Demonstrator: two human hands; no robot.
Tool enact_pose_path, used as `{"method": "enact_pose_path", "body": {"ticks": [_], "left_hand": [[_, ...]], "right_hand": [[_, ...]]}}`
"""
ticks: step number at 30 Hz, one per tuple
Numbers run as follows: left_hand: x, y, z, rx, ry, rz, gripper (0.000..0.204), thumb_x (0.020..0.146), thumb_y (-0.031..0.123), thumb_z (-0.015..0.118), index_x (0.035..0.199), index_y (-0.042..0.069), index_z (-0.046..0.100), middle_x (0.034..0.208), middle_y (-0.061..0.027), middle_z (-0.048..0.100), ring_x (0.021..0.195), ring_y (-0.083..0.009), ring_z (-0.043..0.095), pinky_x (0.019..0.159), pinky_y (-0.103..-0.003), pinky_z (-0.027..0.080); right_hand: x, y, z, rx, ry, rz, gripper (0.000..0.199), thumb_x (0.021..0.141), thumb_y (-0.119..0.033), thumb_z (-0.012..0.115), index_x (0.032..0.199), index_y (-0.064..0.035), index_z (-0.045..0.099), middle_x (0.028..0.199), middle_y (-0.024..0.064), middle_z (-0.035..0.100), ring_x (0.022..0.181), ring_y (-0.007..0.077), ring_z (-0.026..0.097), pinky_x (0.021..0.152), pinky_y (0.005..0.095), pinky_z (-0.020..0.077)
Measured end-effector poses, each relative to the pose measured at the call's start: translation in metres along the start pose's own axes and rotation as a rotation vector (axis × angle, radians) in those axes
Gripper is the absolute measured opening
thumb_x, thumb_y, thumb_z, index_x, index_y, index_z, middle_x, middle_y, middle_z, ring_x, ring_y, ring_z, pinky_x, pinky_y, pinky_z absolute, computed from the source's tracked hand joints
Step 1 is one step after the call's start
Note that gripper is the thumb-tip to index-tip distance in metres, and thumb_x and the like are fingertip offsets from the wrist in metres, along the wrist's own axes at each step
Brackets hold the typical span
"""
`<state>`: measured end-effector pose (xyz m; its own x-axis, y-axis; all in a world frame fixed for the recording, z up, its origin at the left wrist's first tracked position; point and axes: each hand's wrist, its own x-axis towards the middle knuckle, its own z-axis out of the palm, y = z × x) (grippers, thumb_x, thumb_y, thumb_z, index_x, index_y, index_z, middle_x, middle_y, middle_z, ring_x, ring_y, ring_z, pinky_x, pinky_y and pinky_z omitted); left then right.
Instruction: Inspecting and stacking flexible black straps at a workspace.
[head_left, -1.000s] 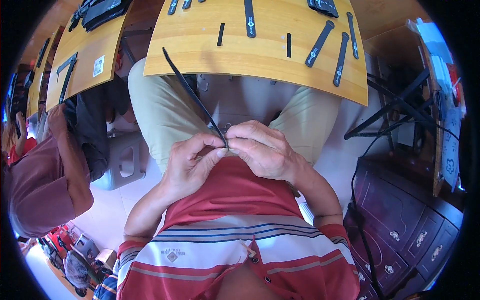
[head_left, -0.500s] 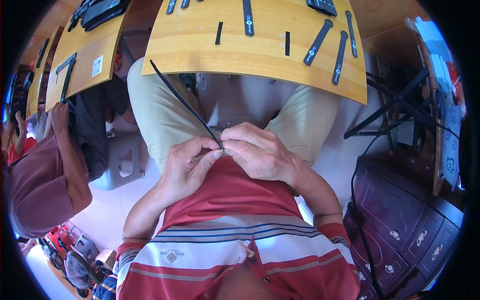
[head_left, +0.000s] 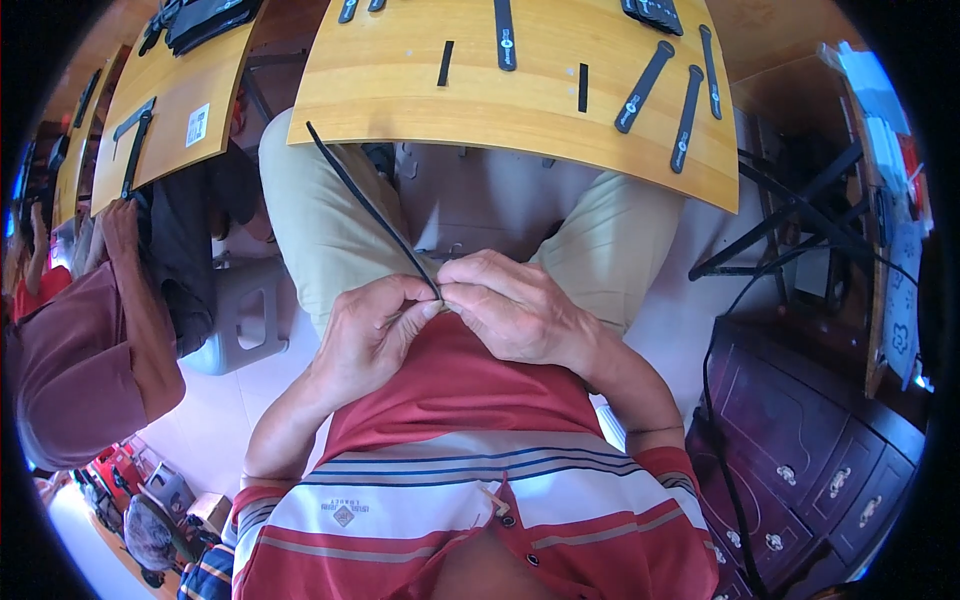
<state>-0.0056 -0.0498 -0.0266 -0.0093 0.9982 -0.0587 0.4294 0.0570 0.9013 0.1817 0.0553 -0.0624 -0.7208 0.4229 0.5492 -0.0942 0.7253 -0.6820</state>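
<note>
Between my hands, above my lap, I hold a narrow black strap (head_left: 368, 205) by its near end. The rest of it rises away to the far left, its tip over the table's front edge. My left hand (head_left: 378, 325) pinches the strap with thumb and forefinger. My right hand (head_left: 512, 305) is closed at the same end, its fingertips meeting the left ones; what exactly they grip is hidden. On the wooden table (head_left: 400, 110) in front lie several black straps with rounded ends, such as one strap (head_left: 505, 45), and two short black strips, one strip (head_left: 445, 63) nearer the left.
A stack of black straps (head_left: 652, 15) sits at the table's far right. On the left, a co-worker (head_left: 85, 360) sits at another table (head_left: 180, 130). A grey stool (head_left: 240, 318) stands between us. Dark drawers (head_left: 800, 460) and a hanging cable (head_left: 708, 370) are on the right.
The view has shifted slightly. My hands keep their pinch on the strap's near end, with hardly any movement.
</note>
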Motion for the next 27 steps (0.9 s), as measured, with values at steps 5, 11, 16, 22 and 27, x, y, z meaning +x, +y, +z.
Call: {"method": "enact_pose_path", "body": {"ticks": [5, 11, 16, 22, 27], "left_hand": [[-0.0013, 0.0003, -0.0021, -0.003, -0.021, -0.026, 0.012, 0.093, 0.01, 0.069, 0.098, 0.0, 0.065, 0.083, -0.0132, 0.067, 0.071, -0.0255, 0.067, 0.063, -0.033, 0.052], [0.0, -0.0008, -0.0029, -0.009, -0.028, -0.003, 0.012, 0.093, 0.009, 0.069, 0.099, -0.001, 0.065, 0.086, -0.0142, 0.067, 0.074, -0.029, 0.068, 0.066, -0.034, 0.052], [0.0028, -0.0022, -0.0044, 0.014, -0.037, 0.036, 0.012, 0.092, 0.007, 0.069, 0.099, -0.002, 0.065, 0.088, -0.0158, 0.068, 0.077, -0.0319, 0.068, 0.068, -0.036, 0.053], [0.0012, -0.0069, -0.0029, -0.033, -0.026, 0.016, 0.012, 0.092, 0.006, 0.068, 0.099, -0.003, 0.066, 0.09, -0.0161, 0.069, 0.08, -0.032, 0.069, 0.071, -0.036, 0.055], [0.0023, -0.0053, -0.0051, -0.074, -0.071, -0.015, 0.011, 0.093, 0.006, 0.068, 0.1, -0.003, 0.067, 0.091, -0.0146, 0.07, 0.082, -0.0287, 0.07, 0.072, -0.034, 0.055]], "right_hand": [[0.0013, -0.0006, -0.0009, -0.02, -0.034, -0.008, 0.025, 0.074, 0.003, 0.078, 0.096, 0.0024, 0.066, 0.102, 0.0132, 0.065, 0.087, 0.0279, 0.068, 0.067, 0.0352, 0.0586], [0.0002, 0.0014, 0.0017, 0.007, -0.017, -0.021, 0.026, 0.073, 0.004, 0.078, 0.096, 0.0035, 0.066, 0.102, 0.0143, 0.065, 0.086, 0.0289, 0.068, 0.067, 0.0357, 0.0586], [-0.0012, 0.0029, 0.0049, -0.005, 0.006, -0.022, 0.026, 0.072, 0.005, 0.077, 0.096, 0.0042, 0.065, 0.102, 0.0151, 0.065, 0.084, 0.0295, 0.068, 0.066, 0.036, 0.0585], [0.0, 0.0035, 0.0045, -0.002, -0.005, -0.022, 0.029, 0.072, 0.006, 0.077, 0.097, 0.0039, 0.064, 0.101, 0.015, 0.065, 0.082, 0.0289, 0.068, 0.064, 0.036, 0.058], [-0.0033, 0.0051, 0.0075, 0.014, 0.005, 0.004, 0.015, 0.08, -0.002, 0.072, 0.093, 0.0014, 0.065, 0.101, 0.0112, 0.064, 0.086, 0.0265, 0.067, 0.068, 0.0359, 0.0588]]}}
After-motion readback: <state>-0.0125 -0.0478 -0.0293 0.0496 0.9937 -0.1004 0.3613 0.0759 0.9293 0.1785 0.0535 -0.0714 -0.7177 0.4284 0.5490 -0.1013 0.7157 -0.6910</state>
